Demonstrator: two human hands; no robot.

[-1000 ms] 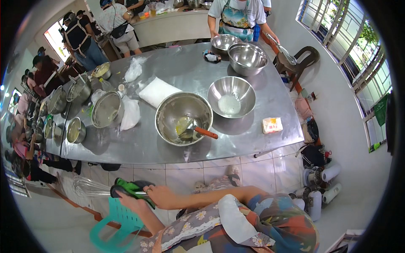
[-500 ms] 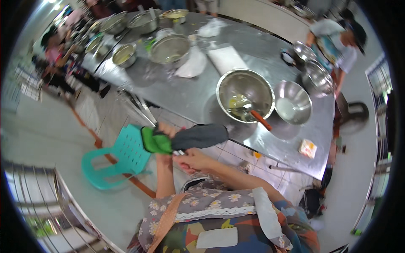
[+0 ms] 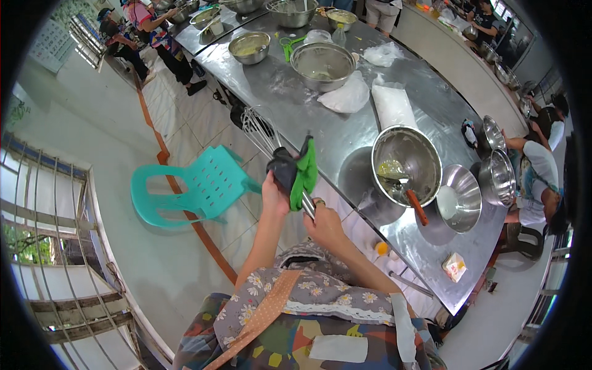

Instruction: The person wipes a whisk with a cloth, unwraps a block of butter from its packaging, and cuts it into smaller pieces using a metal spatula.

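A large metal balloon whisk (image 3: 262,132) is held in front of me, its wires pointing up and to the left. My right hand (image 3: 325,227) grips the lower end of its handle. My left hand (image 3: 275,196) is closed around a green and dark grey cloth (image 3: 304,176), which is wrapped about the upper handle just below the wires. To the right on the table stands a deep steel bowl (image 3: 385,145) with something yellow in it. A spatula with an orange handle (image 3: 416,208) leans over that bowl's rim.
A steel table (image 3: 345,145) bears several bowls, a white bag (image 3: 393,106) and a small packet (image 3: 454,267). An empty steel bowl (image 3: 470,203) stands beside the deep one. A turquoise plastic chair (image 3: 216,182) is at left. Other people work at the far left and right.
The view has turned left. The whisk and cloth have swung upright, and the cloth, spread to the right before, now hangs bunched around the handle. Both hands keep their hold.
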